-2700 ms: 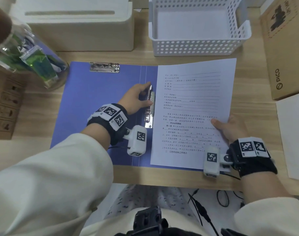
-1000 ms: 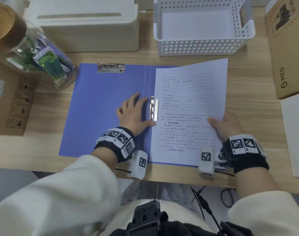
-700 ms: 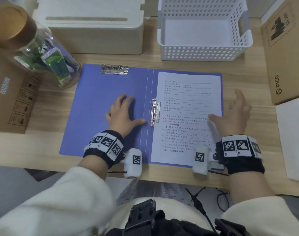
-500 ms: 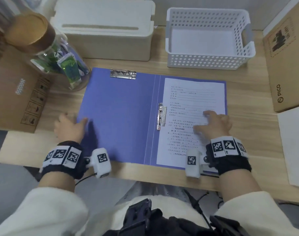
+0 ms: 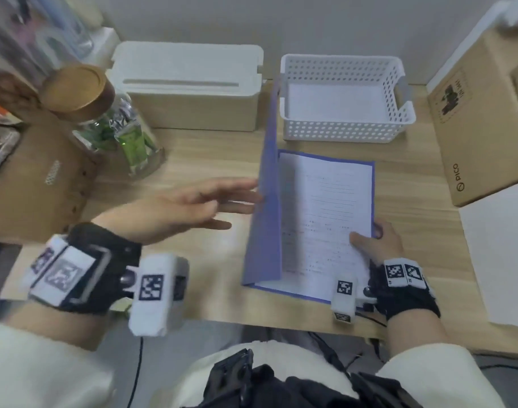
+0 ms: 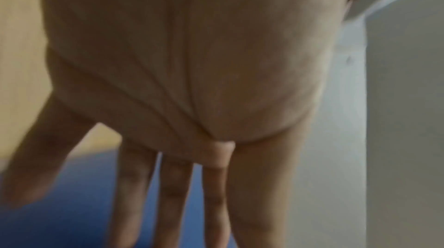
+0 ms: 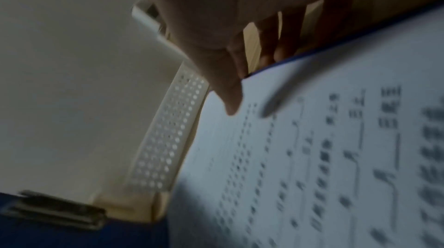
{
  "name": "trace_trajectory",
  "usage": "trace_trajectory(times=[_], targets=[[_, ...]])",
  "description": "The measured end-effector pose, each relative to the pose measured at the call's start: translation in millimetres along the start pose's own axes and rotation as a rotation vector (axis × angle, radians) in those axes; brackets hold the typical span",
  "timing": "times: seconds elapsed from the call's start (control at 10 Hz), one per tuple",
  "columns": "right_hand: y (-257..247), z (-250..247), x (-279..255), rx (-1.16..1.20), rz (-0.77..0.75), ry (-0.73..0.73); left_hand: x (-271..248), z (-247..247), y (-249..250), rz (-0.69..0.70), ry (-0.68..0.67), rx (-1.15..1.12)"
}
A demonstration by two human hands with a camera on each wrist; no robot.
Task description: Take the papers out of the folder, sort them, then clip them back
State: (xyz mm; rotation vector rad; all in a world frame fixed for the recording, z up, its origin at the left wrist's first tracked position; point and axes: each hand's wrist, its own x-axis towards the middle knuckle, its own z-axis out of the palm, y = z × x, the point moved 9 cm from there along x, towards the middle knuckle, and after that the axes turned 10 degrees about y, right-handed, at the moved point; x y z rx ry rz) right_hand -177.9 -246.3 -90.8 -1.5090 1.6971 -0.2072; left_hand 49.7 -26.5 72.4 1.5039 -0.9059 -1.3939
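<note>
Folder [image 5: 265, 207]: solid blue-violet, inside and outside. Papers [image 5: 325, 213]: white w/ rows of dark printed text and ruled lines. Basket [image 5: 344, 129]: white, walls patterned w/ round perforations. Lidded box [image 5: 190, 83]: white lid, beige body. Jar [image 5: 116, 128]: clear glass, brown wood-tone lid, green and silver packets inside. Desk [image 5: 207, 160]: light wood grain. Carton [image 5: 484, 125]: plain brown cardboard w/ black print. Wrist bands: black, carrying white tags w/ black square-code patterns. Sleeves: cream-white.

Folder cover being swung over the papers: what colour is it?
Blue-violet, plain, no pattern. The folder cover shows best in the head view.
</note>
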Motion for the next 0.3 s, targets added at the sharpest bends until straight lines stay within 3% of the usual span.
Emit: trace_trajectory(times=[0.1, 0.2, 0.3], targets=[[17, -1, 0, 0.387, 0.186, -0.116, 60, 54, -54, -0.085, -0.099, 0.480], [23, -3, 1, 0.578, 0.238, -0.192, 102, 64, -108, -0.159, -0.041, 1.095], [7, -28, -8, 0.491, 0.134, -0.147, 115, 70, -130, -0.169, -0.004, 1.241]])
